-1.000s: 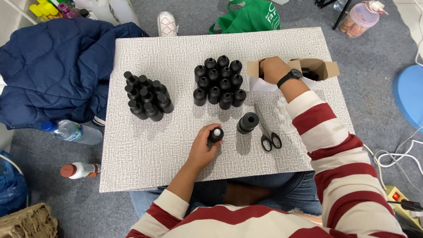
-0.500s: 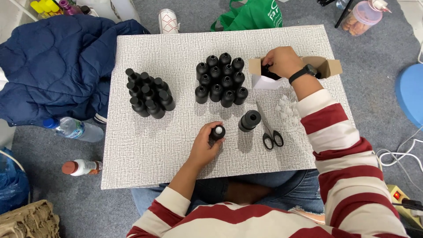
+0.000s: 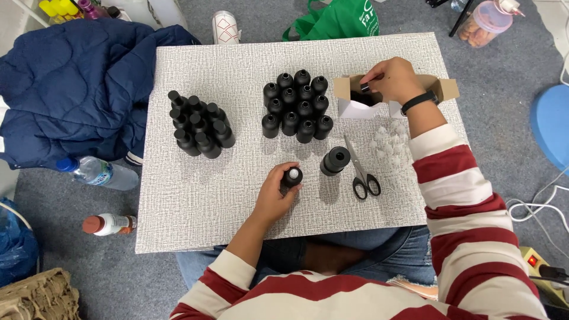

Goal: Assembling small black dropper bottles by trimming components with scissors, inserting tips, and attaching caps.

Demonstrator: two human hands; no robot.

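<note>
— Why is the left hand [image 3: 274, 198] just sitting there?

— Its fingers are wrapped round a small black bottle [image 3: 291, 178] with a white insert in its neck, keeping it upright near the table's [image 3: 195, 195] front edge.

— And the right hand [image 3: 392, 80]?

— Up at the open cardboard box [image 3: 355, 101], fingertips pinched on something small and dark. Scissors [image 3: 361, 175] and another bottle [image 3: 335, 160] lie between, within reach.
</note>
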